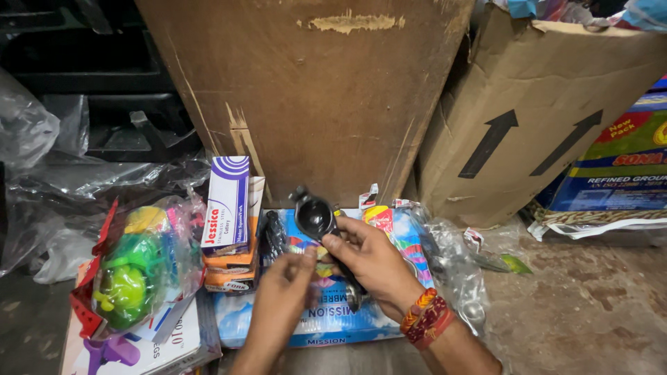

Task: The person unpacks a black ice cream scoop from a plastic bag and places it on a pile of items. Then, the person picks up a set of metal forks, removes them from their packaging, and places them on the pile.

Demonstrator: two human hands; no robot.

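Note:
My right hand [372,260], with red and orange thread bands on the wrist, grips a shiny black ladle-like utensil [316,217] by its handle, bowl end up. My left hand [285,295] comes up from below, and its fingertips touch the handle beside the right hand's fingers. Both hands hover over a flat blue printed package [326,326] lying on the floor.
A purple-and-white carton [227,208] stands on orange boxes at the left. Green and yellow plastic toys in a clear bag [135,274] lie further left. A brown board [313,90] and a cardboard box with black arrows [535,118] stand behind. Crumpled clear plastic [451,267] lies at the right.

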